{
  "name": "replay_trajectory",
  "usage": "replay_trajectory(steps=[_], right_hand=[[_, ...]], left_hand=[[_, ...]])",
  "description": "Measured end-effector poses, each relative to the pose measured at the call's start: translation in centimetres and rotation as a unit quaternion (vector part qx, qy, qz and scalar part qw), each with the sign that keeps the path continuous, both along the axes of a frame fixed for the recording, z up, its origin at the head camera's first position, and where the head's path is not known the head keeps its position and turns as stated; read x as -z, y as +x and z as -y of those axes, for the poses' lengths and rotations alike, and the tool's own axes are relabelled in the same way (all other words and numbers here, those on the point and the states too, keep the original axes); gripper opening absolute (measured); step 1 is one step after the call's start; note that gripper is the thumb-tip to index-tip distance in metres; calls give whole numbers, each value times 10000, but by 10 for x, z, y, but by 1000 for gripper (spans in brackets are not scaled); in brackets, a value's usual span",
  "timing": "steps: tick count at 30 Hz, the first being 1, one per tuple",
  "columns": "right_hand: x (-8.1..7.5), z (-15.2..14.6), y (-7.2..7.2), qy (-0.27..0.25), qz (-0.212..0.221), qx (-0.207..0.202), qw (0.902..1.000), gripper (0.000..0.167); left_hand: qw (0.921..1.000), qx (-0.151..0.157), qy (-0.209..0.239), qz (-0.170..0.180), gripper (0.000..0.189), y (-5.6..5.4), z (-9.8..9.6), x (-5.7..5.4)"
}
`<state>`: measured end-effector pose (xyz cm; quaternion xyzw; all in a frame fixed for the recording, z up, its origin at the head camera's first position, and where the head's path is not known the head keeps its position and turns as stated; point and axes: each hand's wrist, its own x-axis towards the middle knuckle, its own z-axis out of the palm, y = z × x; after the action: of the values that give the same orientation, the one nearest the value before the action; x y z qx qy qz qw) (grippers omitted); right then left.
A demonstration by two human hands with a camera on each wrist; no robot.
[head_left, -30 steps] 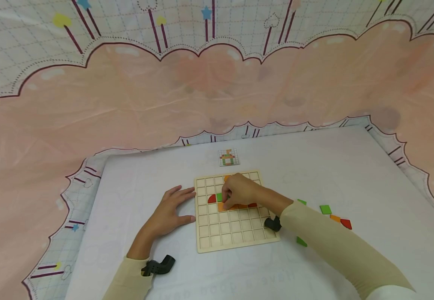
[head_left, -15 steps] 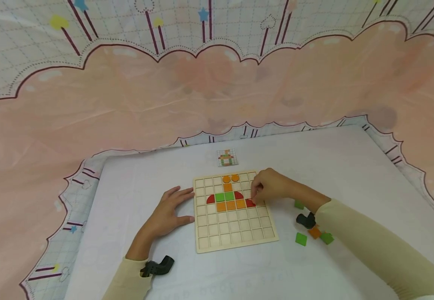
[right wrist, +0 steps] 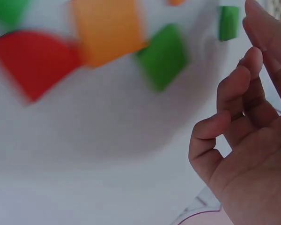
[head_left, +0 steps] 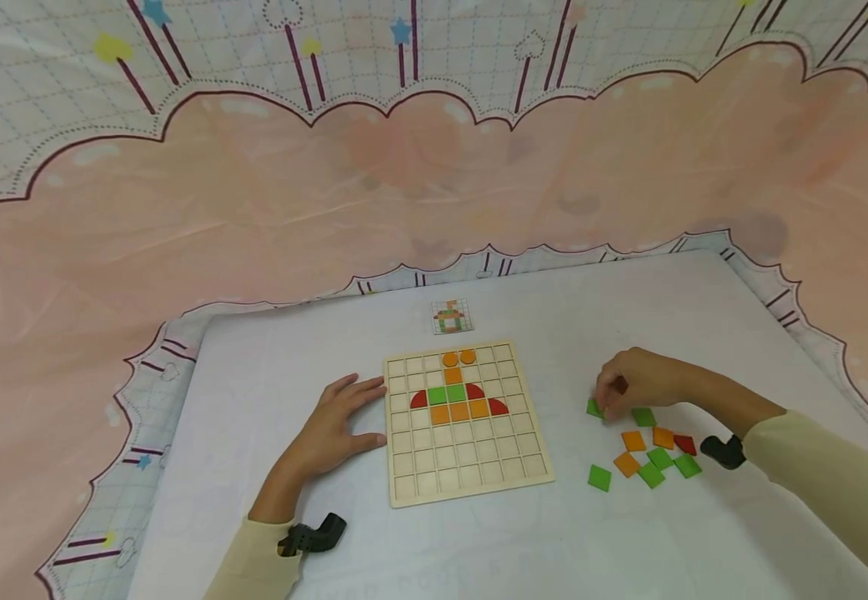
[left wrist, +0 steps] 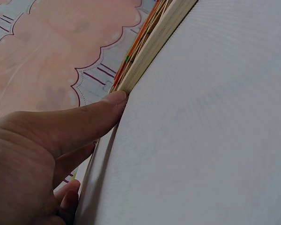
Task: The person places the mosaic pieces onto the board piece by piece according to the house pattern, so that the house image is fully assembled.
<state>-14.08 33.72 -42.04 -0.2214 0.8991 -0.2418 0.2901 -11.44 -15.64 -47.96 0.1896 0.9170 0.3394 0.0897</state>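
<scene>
Two hands are seen over a white table ringed by pink patterned cloth. A wooden grid board lies at the middle, with orange, green and red tiles already seated in its upper rows and a small pattern card just beyond its far edge. The left hand is laid flat beside the board, fingers straight, the thumb tip pressed to the board's edge. The right hand is held over the loose tiles to the right of the board, fingers loosely bent; the fingertips are at a green tile, but whether it is actually pinched cannot be told. For a clean pick, the tile is best taken by two opposite edges and lifted level, while the board is kept steadied by the left hand so that seated pieces are not jolted.
</scene>
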Motion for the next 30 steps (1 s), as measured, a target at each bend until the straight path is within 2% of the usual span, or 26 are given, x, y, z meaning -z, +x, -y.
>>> replay_trajectory(steps=[4,9,12,16,19,26,30], right_hand=[[3,-14,11,56,305,182,9994,19],[9,-24,19,-10,245,50,9997,23],[14,-27,18,-16,-79,64,9999,21],[17,-27,13,-81,-597,313,9977,15],[17,-25,10,-123,-824,436,9956,10],[17,-19,9,-48,-623,706,9955,18],[16,-17,8,-89,-547,697,9960,19]], left_hand=[[10000,-14,-12,7,75,0,0,1],[10000,-1,-43,-7,74,0,1,1],[10000,10,-33,-18,74,0,1,1],[10000,0,7,-15,74,0,1,0],[10000,3,29,-3,74,0,2,1],[10000,-7,31,19,74,0,1,2],[10000,-7,21,-5,74,0,1,3]])
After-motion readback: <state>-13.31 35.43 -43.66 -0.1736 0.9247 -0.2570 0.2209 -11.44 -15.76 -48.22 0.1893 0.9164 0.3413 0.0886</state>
